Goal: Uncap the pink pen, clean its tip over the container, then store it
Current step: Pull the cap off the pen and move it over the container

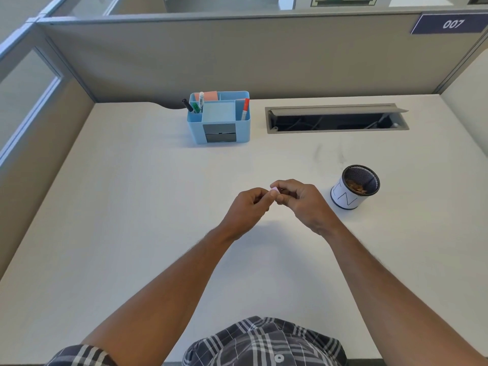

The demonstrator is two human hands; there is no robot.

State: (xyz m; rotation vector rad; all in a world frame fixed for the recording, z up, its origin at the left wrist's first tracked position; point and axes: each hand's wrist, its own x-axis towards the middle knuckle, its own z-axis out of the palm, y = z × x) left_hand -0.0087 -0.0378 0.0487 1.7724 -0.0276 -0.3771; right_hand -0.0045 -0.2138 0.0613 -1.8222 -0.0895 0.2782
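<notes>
Both hands meet above the middle of the white desk. A small pink piece of the pink pen (274, 191) shows between the fingertips; the rest of it is hidden inside the fingers. My left hand (247, 207) is closed with its fingertips at that pink end. My right hand (301, 200) is curled around the hidden part from the right. A black mesh cup container (353, 187) with a white label and brown bits inside stands just right of my right hand. The blue desk organizer (219, 118) sits at the back, holding markers.
In the organizer stand a red marker (245, 109), a green and a black marker (188, 104), and note pads. An open grey cable slot (336, 118) lies at the back right. Grey partition walls enclose the desk (132, 207) on three sides.
</notes>
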